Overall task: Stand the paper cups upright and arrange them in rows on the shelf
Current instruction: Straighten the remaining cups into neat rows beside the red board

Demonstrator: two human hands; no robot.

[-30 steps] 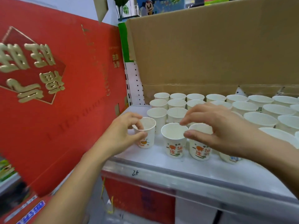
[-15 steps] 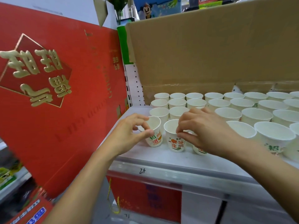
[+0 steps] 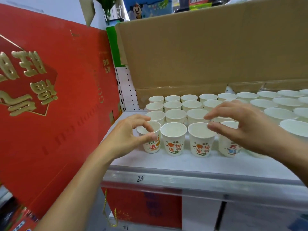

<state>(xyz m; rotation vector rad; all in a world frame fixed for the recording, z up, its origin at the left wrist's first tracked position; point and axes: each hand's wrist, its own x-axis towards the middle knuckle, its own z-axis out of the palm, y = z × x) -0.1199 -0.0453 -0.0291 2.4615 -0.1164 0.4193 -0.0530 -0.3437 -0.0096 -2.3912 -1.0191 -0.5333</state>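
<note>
White paper cups with red and green print stand upright in rows on the white shelf [image 3: 166,162]. The front row has the leftmost cup [image 3: 152,144], a second cup [image 3: 174,140], a third cup [image 3: 200,140] and a fourth cup [image 3: 228,145]. My left hand [image 3: 126,132] pinches the leftmost cup at its rim, thumb on the front and fingers over the top. My right hand [image 3: 241,124] hovers over the third and fourth cups with fingers spread, its thumb tip at the third cup's rim. Its palm hides part of the fourth cup.
A tall red gift box [image 3: 50,97] leans close on the left of the shelf. A brown cardboard flap [image 3: 200,55] rises behind the cups. More upright cups [image 3: 280,112] fill the right side. A clear price rail [image 3: 183,180] edges the shelf, with a red bag [image 3: 141,209] below.
My right hand has let go of the front cups and spread its fingers above them. The front cups now stand side by side. My left hand stays on the leftmost cup.
</note>
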